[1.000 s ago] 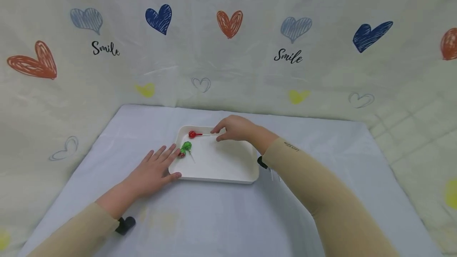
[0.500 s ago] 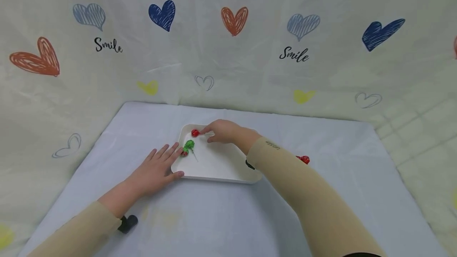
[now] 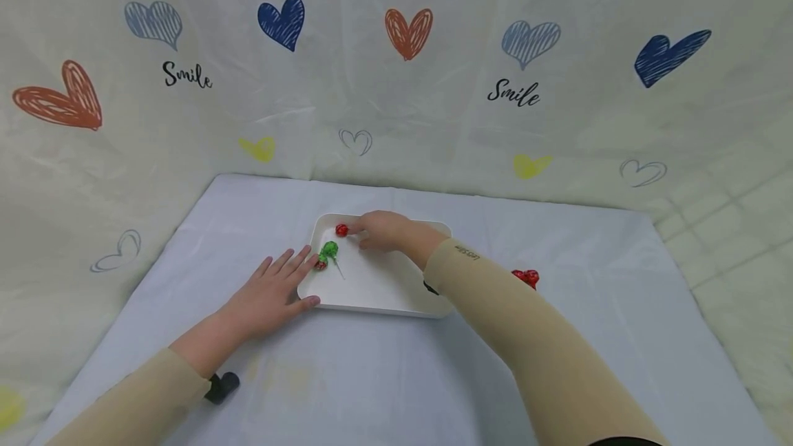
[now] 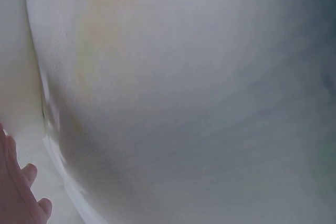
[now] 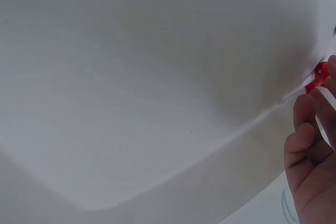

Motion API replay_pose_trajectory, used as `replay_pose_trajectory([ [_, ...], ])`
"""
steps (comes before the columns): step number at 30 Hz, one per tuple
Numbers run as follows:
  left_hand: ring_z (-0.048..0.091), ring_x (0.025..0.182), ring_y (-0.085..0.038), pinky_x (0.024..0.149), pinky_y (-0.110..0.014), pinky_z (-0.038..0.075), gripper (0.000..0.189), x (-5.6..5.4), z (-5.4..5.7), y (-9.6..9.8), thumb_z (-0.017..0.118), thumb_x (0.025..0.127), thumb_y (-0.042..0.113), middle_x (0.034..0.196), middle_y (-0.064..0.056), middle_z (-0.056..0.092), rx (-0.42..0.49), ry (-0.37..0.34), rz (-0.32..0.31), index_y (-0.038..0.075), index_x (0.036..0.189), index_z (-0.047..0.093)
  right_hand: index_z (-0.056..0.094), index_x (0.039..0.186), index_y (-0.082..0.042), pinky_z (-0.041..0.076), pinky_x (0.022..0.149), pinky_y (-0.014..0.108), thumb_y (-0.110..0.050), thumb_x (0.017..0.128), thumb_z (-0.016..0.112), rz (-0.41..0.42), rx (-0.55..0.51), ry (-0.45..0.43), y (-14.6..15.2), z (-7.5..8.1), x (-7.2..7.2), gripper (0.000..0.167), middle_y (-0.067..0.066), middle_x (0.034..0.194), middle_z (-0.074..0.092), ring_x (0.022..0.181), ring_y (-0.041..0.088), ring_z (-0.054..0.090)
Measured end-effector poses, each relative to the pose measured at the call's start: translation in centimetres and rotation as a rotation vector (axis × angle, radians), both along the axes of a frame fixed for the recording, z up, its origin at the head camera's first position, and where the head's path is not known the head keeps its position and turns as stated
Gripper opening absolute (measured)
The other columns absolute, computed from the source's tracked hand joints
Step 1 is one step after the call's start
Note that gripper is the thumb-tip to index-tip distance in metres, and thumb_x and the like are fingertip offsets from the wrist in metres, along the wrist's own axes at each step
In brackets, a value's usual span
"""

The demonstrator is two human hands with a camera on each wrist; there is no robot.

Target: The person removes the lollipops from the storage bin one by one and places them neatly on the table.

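Note:
A white tray (image 3: pixel 378 294) lies on the table, with lollipops near its left side. At its far left corner is a red lollipop (image 3: pixel 341 230); its stick is hidden behind my right hand (image 3: pixel 381 229), whose fingertips close on it. In the right wrist view, curled fingers (image 5: pixel 307 145) hide part of the red wrapper (image 5: pixel 317 76). My left hand (image 3: pixel 263 298) lies flat with spread fingers at the tray's left edge, fingertips beside a green lollipop (image 3: pixel 330 249) and a green-and-red one (image 3: pixel 321 262). The left wrist view catches only some fingers (image 4: pixel 21 182) at its edge.
Red wrapped lollipops (image 3: pixel 526 277) lie on the white tablecloth (image 3: pixel 347 377) to the right of the tray, partly hidden by the right sleeve (image 3: pixel 508 315). A pale curtain (image 3: pixel 421 109) with printed hearts stands behind the table.
My right hand has moved left along the tray's far side to the red lollipop, which has shifted slightly right. Red lollipops right of the sleeve have come into view. My left hand stays at the tray.

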State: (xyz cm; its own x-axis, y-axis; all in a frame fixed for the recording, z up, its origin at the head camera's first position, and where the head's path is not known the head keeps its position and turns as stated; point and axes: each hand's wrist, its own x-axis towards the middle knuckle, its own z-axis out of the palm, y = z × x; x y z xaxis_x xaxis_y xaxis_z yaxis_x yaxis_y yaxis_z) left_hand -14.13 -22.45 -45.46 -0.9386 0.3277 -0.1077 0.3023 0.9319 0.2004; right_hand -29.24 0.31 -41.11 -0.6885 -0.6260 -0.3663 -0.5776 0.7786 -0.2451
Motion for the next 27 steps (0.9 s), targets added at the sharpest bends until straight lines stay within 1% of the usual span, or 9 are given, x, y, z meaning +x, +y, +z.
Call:
replay_pose_trajectory([
  [5, 0.011, 0.151, -0.035, 0.118, -0.061, 0.008, 0.089, 0.0, 0.0, 0.1, 0.048, 0.093, 0.069, 0.166, -0.003, 0.012, -0.004, -0.004, 0.006, 0.020, 0.160, 0.016, 0.064, 0.135, -0.023, 0.038, 0.112, 0.036, -0.025, 0.097, 0.066, 0.000, 0.006, 0.001, 1.0, 0.5, 0.2, 0.038, -0.003, 0.139, 0.058, 0.131, 0.018, 0.050],
  [11, 0.011, 0.151, -0.035, 0.118, -0.061, 0.007, 0.088, 0.0, 0.0, 0.2, 0.049, 0.094, 0.067, 0.166, -0.004, 0.012, 0.002, -0.005, 0.009, 0.019, 0.160, 0.016, 0.067, 0.131, -0.024, 0.039, 0.111, 0.034, -0.025, 0.097, 0.066, 0.018, 0.049, -0.001, 2.6, 1.1, 0.6, 0.034, -0.005, 0.134, 0.062, 0.126, 0.016, 0.053],
  [17, 0.011, 0.151, -0.036, 0.118, -0.061, 0.007, 0.088, 0.0, 0.1, 0.3, 0.050, 0.094, 0.066, 0.166, -0.004, 0.012, 0.004, 0.001, 0.004, 0.018, 0.160, 0.018, 0.066, 0.133, -0.021, 0.041, 0.108, 0.034, -0.024, 0.097, 0.066, 0.073, 0.080, -0.011, 4.3, 1.8, 1.4, 0.036, -0.003, 0.130, 0.063, 0.122, 0.016, 0.055],
  [21, 0.012, 0.151, -0.036, 0.118, -0.061, 0.007, 0.089, 0.1, 0.1, 0.2, 0.048, 0.094, 0.068, 0.166, -0.004, 0.012, 0.004, 0.002, 0.002, 0.018, 0.160, 0.018, 0.065, 0.134, -0.021, 0.042, 0.107, 0.035, -0.022, 0.096, 0.067, 0.087, 0.056, -0.035, 5.4, 2.1, 1.7, 0.038, -0.002, 0.127, 0.064, 0.119, 0.017, 0.056],
  [24, 0.012, 0.151, -0.036, 0.118, -0.061, 0.008, 0.089, 0.0, 0.1, 0.2, 0.047, 0.093, 0.069, 0.166, -0.004, 0.012, 0.001, 0.003, -0.001, 0.018, 0.160, 0.017, 0.065, 0.134, -0.024, 0.044, 0.105, 0.034, -0.022, 0.096, 0.067, 0.080, 0.028, -0.030, 6.2, 2.1, 1.6, 0.038, -0.003, 0.124, 0.065, 0.118, 0.018, 0.057],
  [27, 0.012, 0.151, -0.036, 0.118, -0.061, 0.008, 0.089, 0.0, 0.0, 0.2, 0.047, 0.093, 0.069, 0.166, -0.004, 0.012, -0.002, 0.010, -0.005, 0.018, 0.160, 0.017, 0.066, 0.133, -0.026, 0.045, 0.101, 0.034, -0.022, 0.096, 0.067, 0.078, -0.010, -0.006, 6.8, 2.0, 1.3, 0.037, -0.004, 0.120, 0.067, 0.116, 0.018, 0.058],
])
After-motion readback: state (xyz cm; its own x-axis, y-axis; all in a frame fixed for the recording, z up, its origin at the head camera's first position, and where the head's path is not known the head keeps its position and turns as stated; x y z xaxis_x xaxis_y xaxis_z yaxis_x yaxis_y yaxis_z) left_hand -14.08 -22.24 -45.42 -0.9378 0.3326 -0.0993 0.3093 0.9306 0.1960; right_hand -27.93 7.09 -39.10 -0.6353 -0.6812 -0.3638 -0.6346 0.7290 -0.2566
